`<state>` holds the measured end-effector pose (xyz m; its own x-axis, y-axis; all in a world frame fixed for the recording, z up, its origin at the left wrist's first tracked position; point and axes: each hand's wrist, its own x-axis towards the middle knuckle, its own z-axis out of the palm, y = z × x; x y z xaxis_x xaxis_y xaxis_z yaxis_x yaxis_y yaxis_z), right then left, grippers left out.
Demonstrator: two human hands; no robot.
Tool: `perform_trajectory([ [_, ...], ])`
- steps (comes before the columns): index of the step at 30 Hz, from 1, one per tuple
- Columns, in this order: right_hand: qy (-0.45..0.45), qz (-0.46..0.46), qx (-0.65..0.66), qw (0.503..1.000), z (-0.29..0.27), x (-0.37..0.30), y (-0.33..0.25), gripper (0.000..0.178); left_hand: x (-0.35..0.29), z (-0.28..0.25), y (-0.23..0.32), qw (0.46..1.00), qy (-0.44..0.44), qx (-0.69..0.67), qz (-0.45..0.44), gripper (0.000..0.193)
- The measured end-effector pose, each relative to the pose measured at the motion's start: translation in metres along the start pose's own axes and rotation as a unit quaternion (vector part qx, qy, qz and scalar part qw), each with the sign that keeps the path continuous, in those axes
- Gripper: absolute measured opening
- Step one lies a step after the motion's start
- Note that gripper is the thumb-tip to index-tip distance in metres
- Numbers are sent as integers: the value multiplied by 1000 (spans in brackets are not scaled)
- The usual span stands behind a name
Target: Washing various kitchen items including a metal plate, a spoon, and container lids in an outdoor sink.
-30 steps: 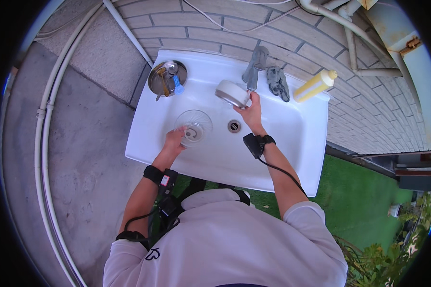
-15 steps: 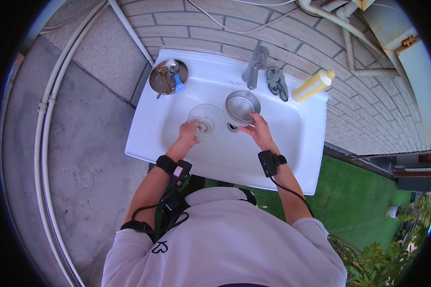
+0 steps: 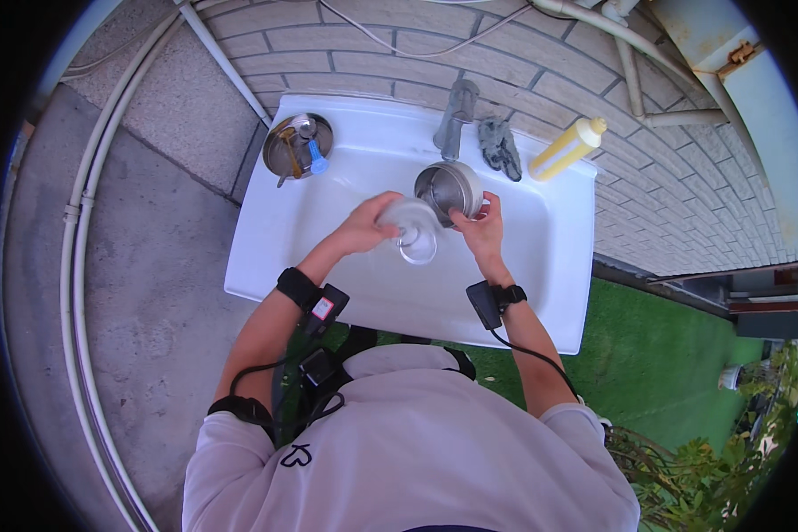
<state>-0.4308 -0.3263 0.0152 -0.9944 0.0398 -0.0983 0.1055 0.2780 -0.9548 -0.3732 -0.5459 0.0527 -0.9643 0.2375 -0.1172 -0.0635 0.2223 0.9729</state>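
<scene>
Over the white sink basin, my left hand is closed on the rim of a clear glass bowl, which is tipped on its side. My right hand grips a round, straight-sided metal bowl by its near right side, fingers behind and thumb at the rim. The metal bowl is tilted towards the glass one, just below the grey faucet. In this view the two bowls overlap; whether they touch I cannot tell.
On the sink's back left corner, a metal bowl holds several spoons and a blue utensil. A crumpled dark grey cloth and a yellow bottle are right of the faucet. Behind runs a brick wall.
My left hand has lifted the glass bowl from the basin, moving it right and tipping it. The metal bowl has shifted and tilted, with my right hand higher on its side.
</scene>
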Motion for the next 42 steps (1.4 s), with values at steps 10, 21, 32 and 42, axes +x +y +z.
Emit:
perform_trajectory([
  [10,-65,217,167,959,-3,5,-17,56,9,43,6,939,-130,293,121,43],
  [21,-365,231,158,888,10,18,-35,62,0,25,-5,920,-89,368,97,32],
  [32,-233,162,274,919,96,63,-12,42,-69,-25,-19,940,-31,335,61,24],
  [42,-196,10,-352,915,304,29,-126,115,-130,-51,-35,952,22,297,69,25],
])
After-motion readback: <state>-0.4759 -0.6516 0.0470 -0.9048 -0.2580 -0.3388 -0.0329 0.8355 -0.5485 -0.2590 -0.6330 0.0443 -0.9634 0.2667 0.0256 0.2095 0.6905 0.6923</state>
